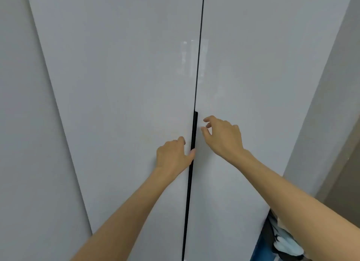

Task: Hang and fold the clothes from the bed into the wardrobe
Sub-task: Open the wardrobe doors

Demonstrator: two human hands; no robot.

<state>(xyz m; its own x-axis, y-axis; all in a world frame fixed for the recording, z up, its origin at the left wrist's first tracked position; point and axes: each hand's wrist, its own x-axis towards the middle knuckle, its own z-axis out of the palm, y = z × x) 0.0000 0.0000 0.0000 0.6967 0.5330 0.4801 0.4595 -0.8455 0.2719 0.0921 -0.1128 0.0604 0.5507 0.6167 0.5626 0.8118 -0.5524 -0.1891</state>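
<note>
Head view, left hand [172,155] fingers [191,152] on wardrobe handle [194,128]

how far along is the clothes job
Nothing looks done: both wardrobe doors are shut. In hand: the left hand hooks its thumb on the black handle strip, and the right hand reaches beside it, open. Left: opening, hanging, folding. Fabric shows lower right.

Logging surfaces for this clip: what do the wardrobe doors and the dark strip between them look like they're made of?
Wardrobe doors: pale grey glossy panel, likely lacquered or laminated board; a faint window-like reflection shows near the seam. Dark strip: black, matte-looking edge handle, metal or plastic, hard to tell. The left hand touches it.
</note>
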